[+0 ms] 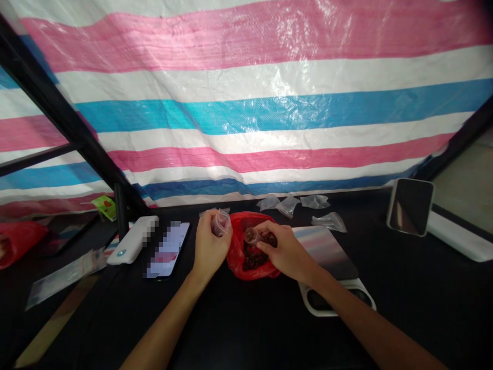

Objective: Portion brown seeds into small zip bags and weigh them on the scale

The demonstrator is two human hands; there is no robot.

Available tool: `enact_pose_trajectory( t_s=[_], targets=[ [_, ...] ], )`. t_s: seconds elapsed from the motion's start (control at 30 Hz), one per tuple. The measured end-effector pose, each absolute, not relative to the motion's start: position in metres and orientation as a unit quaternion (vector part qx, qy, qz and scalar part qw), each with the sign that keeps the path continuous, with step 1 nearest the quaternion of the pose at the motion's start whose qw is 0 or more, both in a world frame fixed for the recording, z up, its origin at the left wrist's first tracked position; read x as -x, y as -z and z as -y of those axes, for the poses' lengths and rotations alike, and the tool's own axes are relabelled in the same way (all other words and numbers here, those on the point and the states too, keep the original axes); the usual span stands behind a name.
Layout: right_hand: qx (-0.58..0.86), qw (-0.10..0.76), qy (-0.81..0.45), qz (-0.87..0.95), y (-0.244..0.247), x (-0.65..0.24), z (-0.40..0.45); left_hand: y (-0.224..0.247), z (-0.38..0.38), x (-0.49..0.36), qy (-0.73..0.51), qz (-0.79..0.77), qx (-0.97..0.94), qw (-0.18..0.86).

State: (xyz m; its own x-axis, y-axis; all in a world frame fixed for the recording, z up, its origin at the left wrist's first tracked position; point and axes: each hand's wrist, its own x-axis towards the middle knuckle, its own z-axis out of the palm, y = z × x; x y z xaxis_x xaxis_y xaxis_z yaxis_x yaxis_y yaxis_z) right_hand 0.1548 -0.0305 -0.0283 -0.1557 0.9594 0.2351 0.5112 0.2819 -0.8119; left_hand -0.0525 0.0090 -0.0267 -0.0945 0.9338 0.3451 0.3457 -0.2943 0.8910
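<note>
My left hand [211, 240] is closed around a small clear plastic bag [221, 224], its mouth spread open and facing up. My right hand [284, 246] pinches a small clear plastic cup [252, 235] with something brown inside. Below that cup lies an open red plastic bag [235, 259] holding dark brown pieces [254, 258], too blurred to name more exactly. The clear bag stands at the red bag's left rim, and my right fingers are over its right side.
Right of the red bag is a kitchen scale [325, 252], partly under my right forearm. Several small filmy bags [288, 205] lie behind. A phone [167, 252] and a white device [133, 240] sit left. A screen on a stand [410, 207] is far right; striped sheeting [269, 118] hangs behind.
</note>
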Motion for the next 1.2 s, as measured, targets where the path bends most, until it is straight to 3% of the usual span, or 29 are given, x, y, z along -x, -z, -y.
enact_pose_trajectory(
  t_s=[0.23,0.4,0.93,1.07,1.2],
  targets=[
    [0.458,0.499,-0.301,0.672,0.018,-0.157,0.032,0.034,-0.004,0.046,-0.415,-0.473,-0.763,0.150],
    [0.436,0.476,-0.187,0.741,0.015,-0.155,0.037,0.048,-0.001,0.041,-0.378,-0.455,-0.783,0.194],
    [0.409,0.516,-0.121,0.743,0.011,-0.159,0.036,0.046,0.003,0.035,-0.440,-0.430,-0.744,0.259],
    [0.457,0.509,-0.092,0.723,0.013,-0.163,0.032,0.039,0.003,0.039,-0.418,-0.426,-0.772,0.218],
    [0.510,0.410,-0.039,0.755,0.018,-0.171,0.026,0.032,0.001,0.044,-0.418,-0.441,-0.766,0.210]
  ],
)
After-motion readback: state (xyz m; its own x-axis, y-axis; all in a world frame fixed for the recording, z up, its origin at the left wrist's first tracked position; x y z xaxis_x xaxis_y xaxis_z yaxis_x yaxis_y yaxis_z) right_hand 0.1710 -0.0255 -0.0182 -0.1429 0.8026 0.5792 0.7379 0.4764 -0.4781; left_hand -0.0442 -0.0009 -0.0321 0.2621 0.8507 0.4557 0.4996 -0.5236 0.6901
